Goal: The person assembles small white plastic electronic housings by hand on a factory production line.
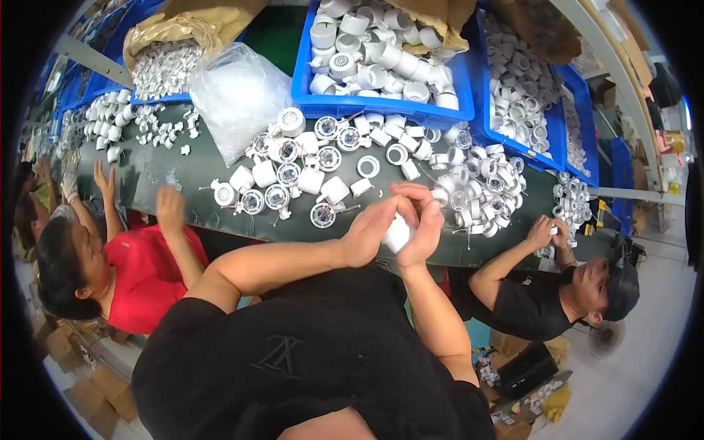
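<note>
Between my cupped palms is a white plastic cylindrical housing (398, 235), held just over the near edge of the table. My left hand (368, 231) wraps it from the left and my right hand (423, 229) closes over it from the right; the fingers hide its upper part. Just beyond lie a loose white ring (368, 166) and several white housings (334, 190). Round pieces with clear rims and visible inner parts (323, 214) lie to the left. A heap of white rings and clear-rimmed parts (488, 187) spreads to the right of my hands.
A blue bin (381, 107) of white housings stands at the back, beside another blue bin (524, 150) of white rings. A clear plastic bag (238, 92) rests on the dark green table (213, 209). Co-workers in a red shirt (150, 275) and a black shirt (524, 308) flank me.
</note>
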`<state>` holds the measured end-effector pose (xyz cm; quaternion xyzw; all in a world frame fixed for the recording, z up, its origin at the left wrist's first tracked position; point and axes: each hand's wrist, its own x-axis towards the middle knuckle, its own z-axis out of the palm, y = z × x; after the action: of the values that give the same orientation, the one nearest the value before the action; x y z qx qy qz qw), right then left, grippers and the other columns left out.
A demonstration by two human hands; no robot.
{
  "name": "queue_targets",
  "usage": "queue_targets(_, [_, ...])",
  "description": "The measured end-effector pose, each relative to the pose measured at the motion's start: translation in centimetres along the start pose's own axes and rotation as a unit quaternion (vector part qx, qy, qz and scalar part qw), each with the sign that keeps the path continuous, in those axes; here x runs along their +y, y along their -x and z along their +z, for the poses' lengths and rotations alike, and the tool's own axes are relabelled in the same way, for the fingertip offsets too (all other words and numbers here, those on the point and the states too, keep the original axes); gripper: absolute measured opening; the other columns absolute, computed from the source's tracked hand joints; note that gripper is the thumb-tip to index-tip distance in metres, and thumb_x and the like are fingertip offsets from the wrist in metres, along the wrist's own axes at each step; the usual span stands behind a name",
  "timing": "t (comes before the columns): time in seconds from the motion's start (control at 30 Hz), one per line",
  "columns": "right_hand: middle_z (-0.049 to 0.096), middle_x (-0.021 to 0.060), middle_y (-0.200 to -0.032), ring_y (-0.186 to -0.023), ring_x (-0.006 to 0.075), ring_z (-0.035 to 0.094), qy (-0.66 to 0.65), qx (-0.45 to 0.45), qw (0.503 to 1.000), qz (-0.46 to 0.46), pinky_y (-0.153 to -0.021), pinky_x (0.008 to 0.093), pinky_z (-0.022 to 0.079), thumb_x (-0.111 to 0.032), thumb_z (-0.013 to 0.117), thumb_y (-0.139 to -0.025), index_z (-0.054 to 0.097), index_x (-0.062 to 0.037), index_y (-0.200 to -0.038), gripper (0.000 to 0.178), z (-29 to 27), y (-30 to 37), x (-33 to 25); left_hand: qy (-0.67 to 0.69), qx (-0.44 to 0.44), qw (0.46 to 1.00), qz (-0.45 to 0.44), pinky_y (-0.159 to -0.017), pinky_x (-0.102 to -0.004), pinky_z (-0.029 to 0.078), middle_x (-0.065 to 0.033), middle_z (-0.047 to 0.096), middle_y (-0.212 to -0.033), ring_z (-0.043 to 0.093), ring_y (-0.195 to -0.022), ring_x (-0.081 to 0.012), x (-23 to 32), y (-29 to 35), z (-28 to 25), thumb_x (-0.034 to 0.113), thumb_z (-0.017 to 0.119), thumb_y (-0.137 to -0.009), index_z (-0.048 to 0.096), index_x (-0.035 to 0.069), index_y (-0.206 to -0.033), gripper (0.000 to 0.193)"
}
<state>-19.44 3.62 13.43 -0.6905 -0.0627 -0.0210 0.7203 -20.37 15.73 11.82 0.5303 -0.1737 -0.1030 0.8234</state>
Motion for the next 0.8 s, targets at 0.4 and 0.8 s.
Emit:
queue_targets(0.4, [0.059, 0.0173, -0.121, -0.098, 0.0261, 0.065, -0.245, 0.014, 0.926, 0.286, -0.084, 0.0403, 0.055, -0.027, 0.057, -0.099, 0.035, -0.0081, -0.146, 0.055, -1.9, -1.9, 3.2, -0.405, 0.283, 0.858, 0.139, -0.101, -0.0428, 0.035, -0.0186, 0.051, -0.118, 0.047, -0.116, -0.0357, -3.6, -13.9, -8.6, 0.023, 0.058, -0.095, 0.058, 0.003, -0.110, 0.025])
queue_targets(0.8, [0.057, 0.0086, -0.125, -0.116, 0.0163, 0.054, -0.164, 0.040, 0.956, 0.242, -0.098, 0.0322, 0.044, -0.017, 0.067, -0.093, 0.043, -0.0061, -0.143, 0.056, -6.5, -4.2, 3.8, -0.568, 0.117, 0.790, -0.201, -0.095, -0.0431, 0.048, -0.0241, 0.062, -0.118, 0.059, -0.111, -0.0395, -5.5, -20.4, -20.0, 0.034, 0.083, -0.064, 0.051, 0.008, -0.129, 0.076])
